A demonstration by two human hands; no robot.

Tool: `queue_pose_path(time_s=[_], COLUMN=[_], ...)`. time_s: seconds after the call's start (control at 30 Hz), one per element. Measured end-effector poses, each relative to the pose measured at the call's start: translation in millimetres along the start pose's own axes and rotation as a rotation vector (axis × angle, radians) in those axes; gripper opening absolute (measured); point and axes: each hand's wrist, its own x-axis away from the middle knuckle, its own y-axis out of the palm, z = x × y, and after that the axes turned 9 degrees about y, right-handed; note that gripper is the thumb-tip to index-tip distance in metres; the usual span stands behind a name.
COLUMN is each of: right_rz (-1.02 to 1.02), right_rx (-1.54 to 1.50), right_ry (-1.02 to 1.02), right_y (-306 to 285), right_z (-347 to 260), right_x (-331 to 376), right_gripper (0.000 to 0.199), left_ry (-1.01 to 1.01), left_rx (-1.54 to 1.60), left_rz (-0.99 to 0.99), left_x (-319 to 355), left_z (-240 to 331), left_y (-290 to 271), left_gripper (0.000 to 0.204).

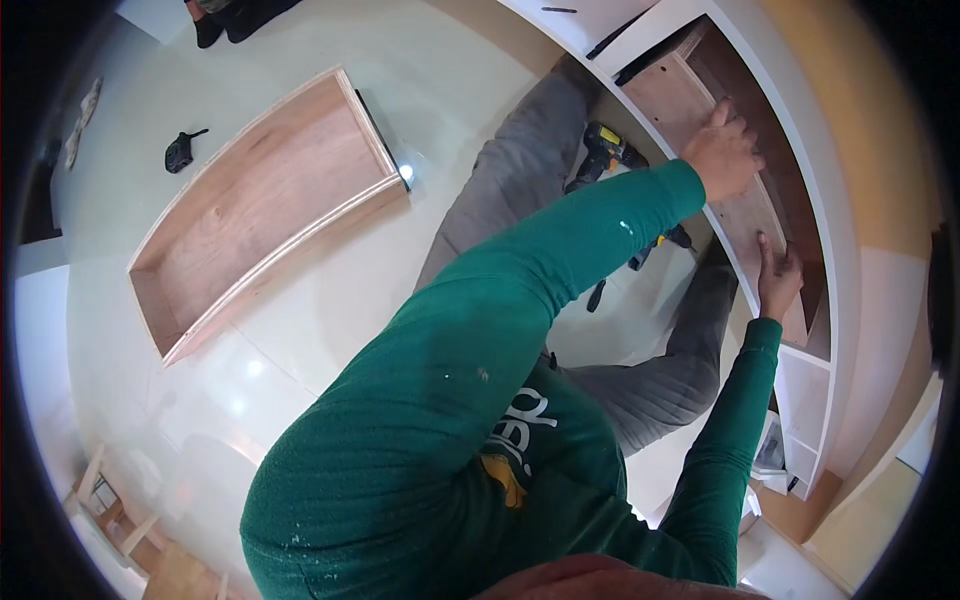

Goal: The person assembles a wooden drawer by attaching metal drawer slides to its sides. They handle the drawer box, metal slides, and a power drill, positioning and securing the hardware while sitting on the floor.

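Both hands are flat and spread on the drawer (745,215) sitting half inside the white cabinet (840,240), left hand (722,150) at the far end, right hand (778,280) nearer, and that plywood box looks stiff and bulky, best gripped by its side walls.

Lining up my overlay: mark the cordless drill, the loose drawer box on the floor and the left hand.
Cordless drill (607,148), head view, on its yellow body.
Loose drawer box (262,200), head view, on its plywood bottom.
Left hand (722,153), head view, on its back.
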Motion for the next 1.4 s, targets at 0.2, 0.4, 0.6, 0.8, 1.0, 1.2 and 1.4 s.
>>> queue_pose_path(time_s=[0.2,0.4,0.6,0.8,1.0,1.2,1.4], right_rz=[-0.039,-0.018,-0.028,0.029,0.077,0.134,-0.081], right_rx=[-0.018,0.03,0.056,-0.042,-0.011,0.093,-0.187], right_ry=[0.073,0.051,0.01,-0.055,-0.075,-0.179,0.01], right_y=[-17.5,-34.5,-60.9,-75.2,-52.9,-46.1,-61.2], right_z=[-13.4,-26.0,-44.8,-55.1,-31.8,-16.2,-39.1], right_x=[5.5,33.7,76.6,109.0,77.9,69.7,81.7], right_gripper=[0.063,0.058,0.055,0.051,0.049,0.045,0.038], left_ry=[-0.093,-0.1,-0.093,-0.08,-0.014,0.058,-0.075], left_rx=[0.065,0.08,0.068,0.174,0.082,0.363,0.127], left_rz=[-0.088,-0.04,-0.017,-0.042,0.029,0.075,0.171], left_x=[-3.8,17.3,52.5,72.7,44.0,53.3,62.1], left_z=[16.6,30.3,54.5,65.7,58.8,103.8,75.1], left_y=[-18.8,-42.0,-78.1,-100.9,-86.4,-96.3,-101.9], left_gripper=[0.039,0.037,0.036,0.036,0.041,0.052,0.043])
